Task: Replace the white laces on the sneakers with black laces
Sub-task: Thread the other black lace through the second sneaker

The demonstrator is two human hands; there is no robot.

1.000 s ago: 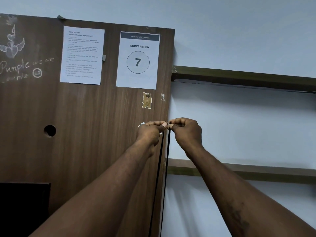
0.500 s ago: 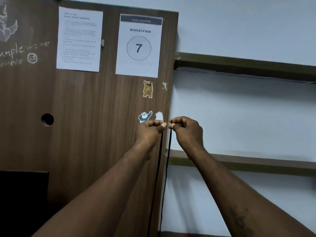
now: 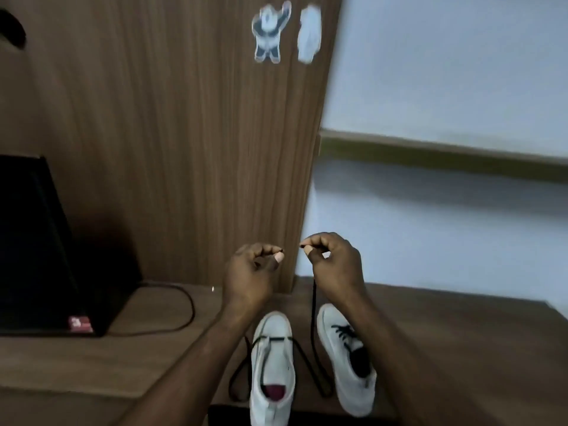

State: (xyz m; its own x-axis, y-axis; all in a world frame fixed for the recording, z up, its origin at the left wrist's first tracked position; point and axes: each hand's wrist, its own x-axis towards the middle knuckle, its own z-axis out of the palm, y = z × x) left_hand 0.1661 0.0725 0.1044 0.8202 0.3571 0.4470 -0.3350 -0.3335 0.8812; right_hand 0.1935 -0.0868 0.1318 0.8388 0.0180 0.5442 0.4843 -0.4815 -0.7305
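While the left hand (image 3: 252, 272) and right hand (image 3: 332, 262) each pinch one tip of the black lace (image 3: 313, 302) between thumb and forefinger, they hover just apart above the toe of the near shoe (image 3: 276, 361). The lace crosses this shoe's lowest eyelets as a single bar, with slack loops on either side. It looks light, thin and limp, so it probably slides easily. The stiffer tips seem best to hold for threading. Right of this shoe, the other shoe (image 3: 330, 322) is already laced in black.
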